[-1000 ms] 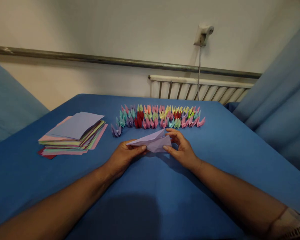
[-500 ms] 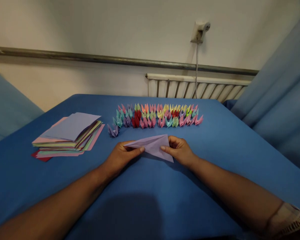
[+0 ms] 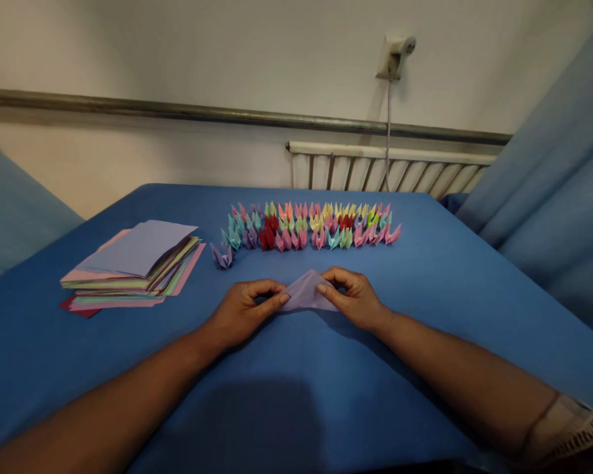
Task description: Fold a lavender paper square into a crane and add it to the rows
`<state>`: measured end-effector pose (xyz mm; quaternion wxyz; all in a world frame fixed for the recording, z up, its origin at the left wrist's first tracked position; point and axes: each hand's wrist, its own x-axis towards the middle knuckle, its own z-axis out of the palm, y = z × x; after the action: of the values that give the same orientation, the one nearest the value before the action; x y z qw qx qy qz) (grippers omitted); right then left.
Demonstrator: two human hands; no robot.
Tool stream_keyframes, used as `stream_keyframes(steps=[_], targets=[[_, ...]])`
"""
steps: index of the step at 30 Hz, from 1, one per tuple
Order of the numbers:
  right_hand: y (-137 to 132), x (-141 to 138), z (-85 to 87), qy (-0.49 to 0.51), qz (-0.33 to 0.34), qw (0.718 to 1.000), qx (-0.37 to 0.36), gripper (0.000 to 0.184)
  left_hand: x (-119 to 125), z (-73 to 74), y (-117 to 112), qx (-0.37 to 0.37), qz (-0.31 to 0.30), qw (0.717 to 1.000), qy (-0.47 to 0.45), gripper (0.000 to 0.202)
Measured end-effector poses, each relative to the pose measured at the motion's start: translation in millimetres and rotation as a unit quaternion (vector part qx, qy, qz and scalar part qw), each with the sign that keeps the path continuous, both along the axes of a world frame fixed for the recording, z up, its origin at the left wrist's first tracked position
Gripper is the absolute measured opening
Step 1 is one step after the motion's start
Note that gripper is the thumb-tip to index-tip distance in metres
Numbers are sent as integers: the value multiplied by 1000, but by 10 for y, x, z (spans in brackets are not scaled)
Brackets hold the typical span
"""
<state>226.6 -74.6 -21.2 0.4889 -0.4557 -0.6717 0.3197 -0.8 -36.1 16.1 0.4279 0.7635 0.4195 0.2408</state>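
Observation:
A folded sheet of purple origami paper [image 3: 306, 293] is held between my two hands, just above the blue tabletop, its peak pointing away from me. My left hand [image 3: 250, 306] pinches its left corner between thumb and fingers. With thumb in front and fingers behind, my right hand [image 3: 353, 296] grips the right side and covers that corner. Beyond the hands stand rows of small folded paper cranes [image 3: 296, 239] in many colours. A single purple crane [image 3: 222, 256] sits nearer me at their left end.
To the left lies an uneven stack of coloured paper sheets [image 3: 133, 250], a purple one on top. Blue cloth [image 3: 405, 368] covers the table. Behind it are a radiator [image 3: 356, 151], a metal pipe [image 3: 202, 113] and a wall socket [image 3: 391, 59] with a cord. Blue curtains [image 3: 563, 164] hang at the right.
The purple paper has gone from a wide, partly opened shape to a smaller triangle with its peak at the top. My left fingers have shifted slightly along to its left corner.

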Motion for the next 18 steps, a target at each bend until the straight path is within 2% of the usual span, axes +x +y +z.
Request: stream_keyframes(steps=[5, 13, 16, 18], targets=[[17, 15, -36, 5, 11, 1000, -19, 19, 12, 5, -20, 16, 15, 1000, 4, 27], [-15, 4, -18, -38, -17, 999, 33, 22, 3, 9, -19, 25, 4, 999, 19, 28], [-5, 3, -73, -28, -41, 999, 16, 22, 3, -17, 8, 13, -3, 999, 38, 30], [41, 22, -139, -21, -54, 998, -6, 23, 9, -44, 34, 3, 17, 999, 45, 32]])
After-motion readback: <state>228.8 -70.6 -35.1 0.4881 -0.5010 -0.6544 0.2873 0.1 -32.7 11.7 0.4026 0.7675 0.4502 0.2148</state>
